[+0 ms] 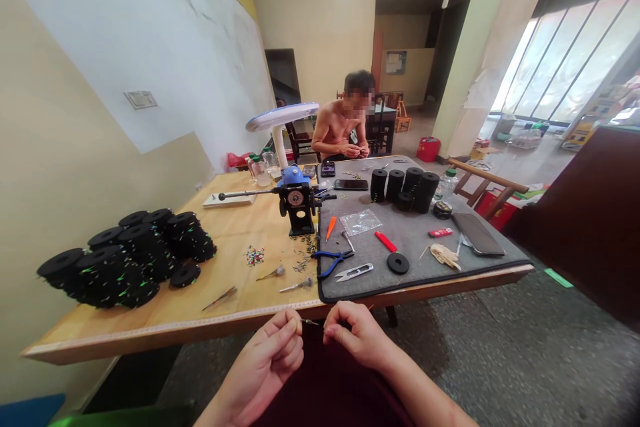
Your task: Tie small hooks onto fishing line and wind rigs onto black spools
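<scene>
Left hand (279,349) pinches a tiny piece (310,322), right hand (356,332) curls, grip unclear, with blue pliers (341,256) and snips (357,271) beyond.

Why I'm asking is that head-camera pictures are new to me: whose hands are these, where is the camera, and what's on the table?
There is no robot. One camera, worn on a person's head, looks forward and down at their bare hands. The left hand pinches a tiny thin piece; the right hand is at its other end, though its grip is unclear. On the wooden table stand black rolls and a black device with a dial. Blue-handled pliers and snips lie on a grey mat. Another person sits across.
</scene>
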A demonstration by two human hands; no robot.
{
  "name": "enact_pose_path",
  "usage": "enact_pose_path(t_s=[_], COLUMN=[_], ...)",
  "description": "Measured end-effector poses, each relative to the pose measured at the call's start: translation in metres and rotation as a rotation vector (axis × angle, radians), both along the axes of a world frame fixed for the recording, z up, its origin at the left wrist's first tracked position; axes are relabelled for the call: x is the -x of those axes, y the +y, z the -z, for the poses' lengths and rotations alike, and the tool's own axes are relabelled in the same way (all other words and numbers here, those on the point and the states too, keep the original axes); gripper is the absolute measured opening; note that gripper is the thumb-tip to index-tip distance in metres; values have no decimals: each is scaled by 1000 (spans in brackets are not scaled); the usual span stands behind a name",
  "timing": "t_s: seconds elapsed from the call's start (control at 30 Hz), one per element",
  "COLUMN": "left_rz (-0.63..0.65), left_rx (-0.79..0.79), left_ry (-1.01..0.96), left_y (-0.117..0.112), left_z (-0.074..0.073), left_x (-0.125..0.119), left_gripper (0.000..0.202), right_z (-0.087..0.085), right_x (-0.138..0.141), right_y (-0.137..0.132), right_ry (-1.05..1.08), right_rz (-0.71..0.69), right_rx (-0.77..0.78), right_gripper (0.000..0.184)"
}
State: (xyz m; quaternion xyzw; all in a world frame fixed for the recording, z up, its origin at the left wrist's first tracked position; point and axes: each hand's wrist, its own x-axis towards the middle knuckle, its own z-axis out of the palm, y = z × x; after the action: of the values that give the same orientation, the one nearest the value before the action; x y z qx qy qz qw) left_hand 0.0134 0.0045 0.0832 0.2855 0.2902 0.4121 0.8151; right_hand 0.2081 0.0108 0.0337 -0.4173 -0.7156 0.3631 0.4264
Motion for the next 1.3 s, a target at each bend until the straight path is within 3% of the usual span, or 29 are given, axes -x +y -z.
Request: enact_pose_path(t_s=[0.7, 1.07, 1.3], left_rz=[30, 31, 31], left_rx=[-5, 14, 16], left_ry=[22, 35, 30], left_y=[0, 1, 2], left_z=[0, 1, 5], left_x=[-5, -7, -5], left_gripper=[21, 23, 22], right_z=[11, -16, -14], right_x=[-14, 0, 14], right_y=[-2, 4, 5], right_ry=[-101, 10, 6], right_rz=[25, -56, -18], right_rx=[-51, -144, -147], right_gripper=[15, 16, 11])
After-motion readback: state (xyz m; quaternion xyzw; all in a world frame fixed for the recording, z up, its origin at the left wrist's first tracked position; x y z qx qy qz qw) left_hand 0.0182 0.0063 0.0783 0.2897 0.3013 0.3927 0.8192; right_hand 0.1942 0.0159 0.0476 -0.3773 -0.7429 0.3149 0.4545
